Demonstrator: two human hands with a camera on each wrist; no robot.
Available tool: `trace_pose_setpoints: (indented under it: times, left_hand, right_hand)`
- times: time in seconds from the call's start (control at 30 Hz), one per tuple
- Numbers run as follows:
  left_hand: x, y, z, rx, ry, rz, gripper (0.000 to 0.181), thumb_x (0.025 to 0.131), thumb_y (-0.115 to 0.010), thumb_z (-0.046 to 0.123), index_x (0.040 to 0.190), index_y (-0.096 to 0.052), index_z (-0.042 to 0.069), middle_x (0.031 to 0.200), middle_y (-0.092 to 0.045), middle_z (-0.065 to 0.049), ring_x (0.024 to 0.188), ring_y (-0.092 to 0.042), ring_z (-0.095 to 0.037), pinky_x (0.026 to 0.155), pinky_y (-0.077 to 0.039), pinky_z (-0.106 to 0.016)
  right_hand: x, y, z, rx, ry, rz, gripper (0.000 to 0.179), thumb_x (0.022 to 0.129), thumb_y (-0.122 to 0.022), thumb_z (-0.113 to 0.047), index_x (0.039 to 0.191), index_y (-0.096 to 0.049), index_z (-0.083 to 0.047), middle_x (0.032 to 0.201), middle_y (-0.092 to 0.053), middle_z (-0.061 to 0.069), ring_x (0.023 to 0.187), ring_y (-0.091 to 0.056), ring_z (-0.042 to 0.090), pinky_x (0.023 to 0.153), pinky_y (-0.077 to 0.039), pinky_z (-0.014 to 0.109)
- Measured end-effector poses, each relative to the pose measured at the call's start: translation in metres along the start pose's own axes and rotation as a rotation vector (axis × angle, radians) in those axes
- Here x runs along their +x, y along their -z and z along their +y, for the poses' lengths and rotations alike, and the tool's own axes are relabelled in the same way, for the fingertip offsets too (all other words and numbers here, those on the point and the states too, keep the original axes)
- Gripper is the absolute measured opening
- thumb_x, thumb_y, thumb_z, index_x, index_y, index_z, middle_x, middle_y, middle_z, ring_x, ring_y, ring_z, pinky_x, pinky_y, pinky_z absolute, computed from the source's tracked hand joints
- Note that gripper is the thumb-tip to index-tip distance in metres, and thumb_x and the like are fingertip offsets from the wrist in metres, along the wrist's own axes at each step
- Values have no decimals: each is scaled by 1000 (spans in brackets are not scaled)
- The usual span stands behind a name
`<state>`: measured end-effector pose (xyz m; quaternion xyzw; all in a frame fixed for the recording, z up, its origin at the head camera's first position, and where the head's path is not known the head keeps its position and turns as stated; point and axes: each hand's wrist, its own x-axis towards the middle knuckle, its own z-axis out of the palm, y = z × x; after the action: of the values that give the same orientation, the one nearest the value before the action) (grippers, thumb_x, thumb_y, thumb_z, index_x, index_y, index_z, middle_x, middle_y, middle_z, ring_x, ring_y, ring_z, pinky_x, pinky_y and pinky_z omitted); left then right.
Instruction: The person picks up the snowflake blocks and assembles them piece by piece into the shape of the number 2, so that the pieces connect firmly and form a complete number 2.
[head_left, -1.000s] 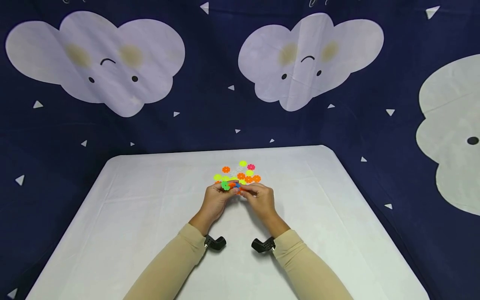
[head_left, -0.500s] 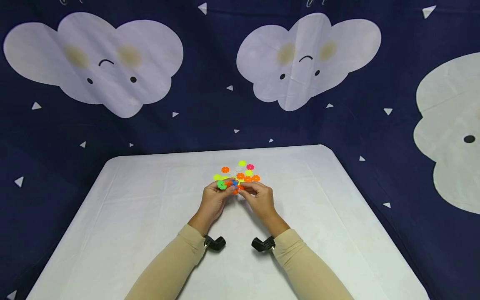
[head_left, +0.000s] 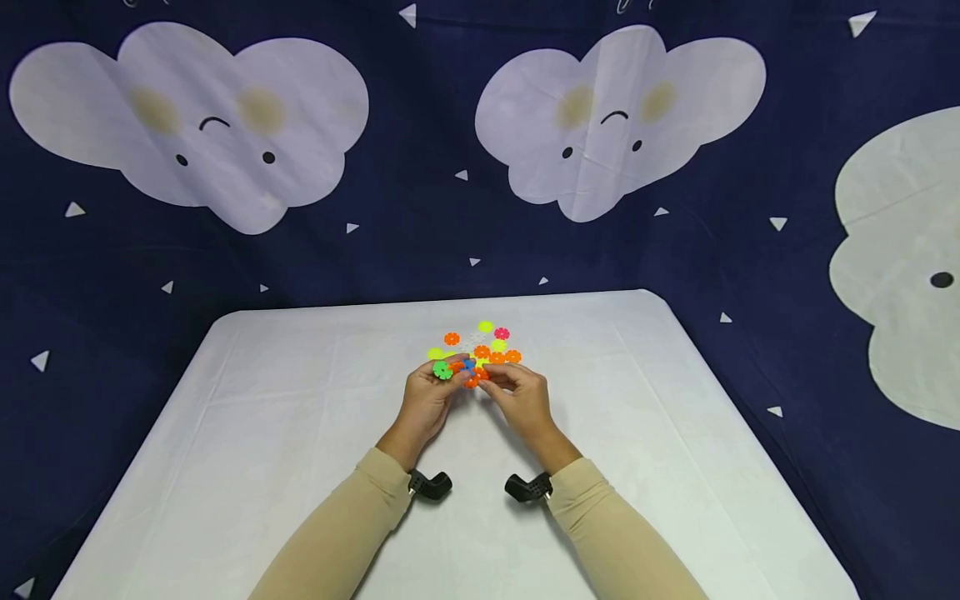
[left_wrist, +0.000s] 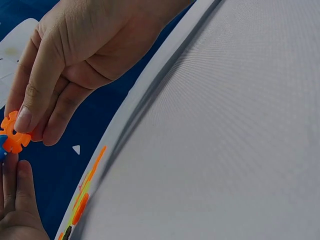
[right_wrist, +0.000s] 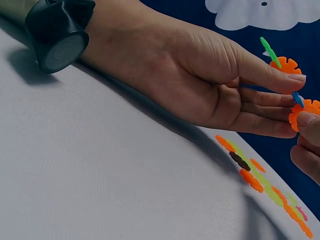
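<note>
My left hand (head_left: 424,407) pinches a small chain of notched interlocking discs between thumb and fingers. The chain has a green disc (head_left: 442,370) at its left end, then an orange disc (right_wrist: 289,65) and a blue disc (right_wrist: 298,99). Facing it, my right hand (head_left: 522,402) pinches an orange notched disc (left_wrist: 18,140) by thumb and fingertips. That disc overlaps the blue one in both wrist views. Both hands are above the table, fingertips close together. Fingers hide parts of the discs.
Loose discs lie on the white table (head_left: 300,467) beyond the hands: several orange discs (head_left: 497,358), yellow discs (head_left: 486,327) and a pink disc (head_left: 502,333), around a patch of whitish pieces (head_left: 474,340). A dark blue cloth with clouds (head_left: 420,250) hangs behind.
The left hand and its chain, green disc included, have shifted slightly left. More of the orange disc at the right fingertips now shows. The loose discs stay put.
</note>
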<state>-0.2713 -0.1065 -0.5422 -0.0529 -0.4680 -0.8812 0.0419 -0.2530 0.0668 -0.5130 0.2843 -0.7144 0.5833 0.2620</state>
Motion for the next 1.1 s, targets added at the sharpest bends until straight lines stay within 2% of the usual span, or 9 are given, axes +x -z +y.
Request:
trace_pose_setpoints:
  times: [0.13, 0.37, 0.47, 0.57, 0.67, 0.77, 0.9, 1.1]
  left_hand:
    - [1, 0, 0, 1, -10, -4, 28, 91, -69, -22, 117, -71, -14, 128, -66, -31, 108, -72, -26, 92, -59, -34]
    - [3, 1, 0, -18, -29, 9, 27, 93, -69, -18, 120, -69, -16, 125, -70, -23, 109, -72, -25, 90, -59, -30]
    - [4, 2, 0, -29, -43, 37, 29, 93, -71, -16, 123, -67, -17, 125, -70, -25, 109, -72, -26, 92, -59, -31]
    - [4, 2, 1, -31, -50, 63, 32, 94, -71, -15, 125, -65, -18, 125, -68, -29, 109, -72, -27, 95, -58, -34]
    - [5, 2, 2, -35, -53, 79, 33, 94, -70, -15, 126, -63, -19, 127, -66, -33, 110, -72, -28, 96, -58, -36]
    - [6, 3, 3, -44, -56, 79, 34, 95, -70, -14, 127, -61, -20, 134, -60, -37, 112, -71, -28, 99, -56, -37]
    - [7, 4, 4, -48, -51, 79, 36, 96, -70, -14, 129, -58, -21, 138, -54, -41, 115, -70, -28, 100, -55, -36]
    - [6, 5, 2, -31, -49, 96, 40, 95, -69, -15, 132, -54, -25, 133, -61, -36, 109, -71, -24, 96, -58, -33]
  right_hand:
    - [-4, 0, 18, 10, -12, -8, 30, 76, -81, 26, 104, -72, 20, 95, -72, 31, 78, -74, 46, 70, -64, 52]
    - [-5, 10, 32, 72, -44, -77, 37, 83, -79, 20, 118, -70, 15, 100, -74, 25, 86, -73, 45, 78, -64, 44]
    - [-5, 15, 32, -20, -60, -82, 33, 87, -77, 16, 119, -71, 13, 102, -74, 22, 89, -73, 42, 79, -64, 43]
    - [-5, 16, 32, -191, -122, -97, 27, 88, -78, 8, 115, -74, 10, 103, -75, 18, 91, -72, 35, 78, -64, 42]
    - [-4, 12, 33, -349, -175, -169, 24, 88, -80, 1, 110, -77, 6, 104, -75, 15, 93, -70, 32, 83, -60, 44]
    - [-1, 3, 36, -466, -170, -257, 21, 88, -82, -4, 108, -78, 3, 102, -76, 13, 96, -68, 31, 90, -54, 46]
    - [2, -10, 41, -564, -145, -318, 18, 88, -85, -11, 101, -79, -1, 99, -76, 9, 98, -68, 29, 94, -52, 44]
    - [3, -23, 47, -603, -137, -329, 15, 88, -87, -11, 95, -77, -3, 95, -74, 7, 95, -66, 29, 91, -54, 44]
